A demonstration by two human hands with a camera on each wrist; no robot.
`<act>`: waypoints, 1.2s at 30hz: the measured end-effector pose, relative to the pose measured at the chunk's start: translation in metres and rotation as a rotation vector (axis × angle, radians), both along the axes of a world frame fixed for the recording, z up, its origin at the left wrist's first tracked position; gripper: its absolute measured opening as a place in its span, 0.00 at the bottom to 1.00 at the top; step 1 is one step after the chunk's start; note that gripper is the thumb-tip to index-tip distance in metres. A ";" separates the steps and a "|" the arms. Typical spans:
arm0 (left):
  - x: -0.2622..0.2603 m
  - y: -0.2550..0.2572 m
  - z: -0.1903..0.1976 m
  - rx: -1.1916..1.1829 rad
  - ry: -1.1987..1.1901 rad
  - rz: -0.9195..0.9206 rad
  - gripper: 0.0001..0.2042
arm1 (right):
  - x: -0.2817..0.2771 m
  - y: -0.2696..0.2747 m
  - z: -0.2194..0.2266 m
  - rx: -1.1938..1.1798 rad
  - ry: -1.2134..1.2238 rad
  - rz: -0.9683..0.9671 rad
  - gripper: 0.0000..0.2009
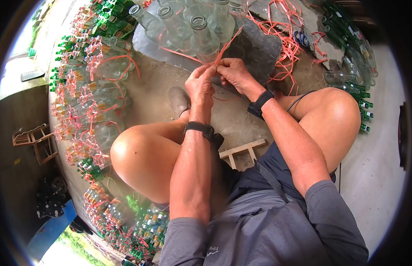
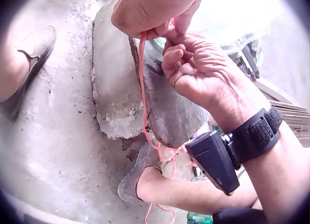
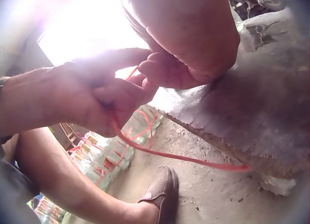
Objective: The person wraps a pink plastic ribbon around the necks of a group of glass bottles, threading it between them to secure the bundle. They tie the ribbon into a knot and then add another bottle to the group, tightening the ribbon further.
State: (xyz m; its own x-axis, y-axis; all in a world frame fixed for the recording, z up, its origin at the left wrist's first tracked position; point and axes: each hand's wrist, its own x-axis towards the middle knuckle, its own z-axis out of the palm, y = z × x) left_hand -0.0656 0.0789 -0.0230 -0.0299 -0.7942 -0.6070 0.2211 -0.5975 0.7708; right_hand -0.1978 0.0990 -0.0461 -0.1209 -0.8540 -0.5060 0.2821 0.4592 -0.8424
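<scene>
My left hand (image 1: 200, 84) and right hand (image 1: 236, 74) meet fingertip to fingertip at the near side of a cluster of clear glass bottles (image 1: 201, 40). Both pinch a pink plastic strap (image 1: 224, 48), which runs up from the fingers and around the standing bottles. In the left wrist view, a loose length of strap (image 2: 142, 83) hangs from the left hand toward the floor. The right wrist view shows strap (image 3: 184, 158) trailing from beneath the left hand (image 3: 106, 96). The crossing of the strap is hidden by the fingers.
The bottles stand on a grey stone slab (image 1: 259, 51). Tangled pink strap (image 1: 288, 44) and blue-handled scissors (image 1: 300, 38) lie right of it. Strapped bottle bundles (image 1: 90, 97) line the left; loose green bottles (image 1: 343, 26) lie right. A wooden stool (image 1: 243, 148) shows between the legs.
</scene>
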 end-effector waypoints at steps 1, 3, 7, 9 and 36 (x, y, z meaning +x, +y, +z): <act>0.000 0.000 0.000 -0.007 -0.005 0.001 0.13 | 0.000 0.000 -0.001 -0.010 0.014 0.003 0.07; -0.001 0.000 0.000 -0.029 -0.050 -0.017 0.13 | 0.000 0.000 -0.001 -0.020 0.028 0.006 0.07; -0.001 -0.001 -0.005 -0.097 -0.095 -0.049 0.11 | -0.001 0.000 0.002 -0.020 0.052 0.014 0.07; -0.001 -0.002 -0.010 -0.158 -0.121 -0.067 0.10 | -0.001 0.001 0.004 -0.011 0.057 0.017 0.07; -0.008 -0.015 -0.005 -0.107 -0.271 -0.104 0.11 | -0.001 0.010 0.002 -0.053 0.059 -0.039 0.08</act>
State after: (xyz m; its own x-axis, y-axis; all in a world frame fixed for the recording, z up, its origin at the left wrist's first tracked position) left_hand -0.0736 0.0642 -0.0282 0.0376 -0.8551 -0.5171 -0.0595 -0.5185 0.8530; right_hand -0.1986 0.1090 -0.0446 -0.1823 -0.8733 -0.4517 0.2484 0.4036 -0.8806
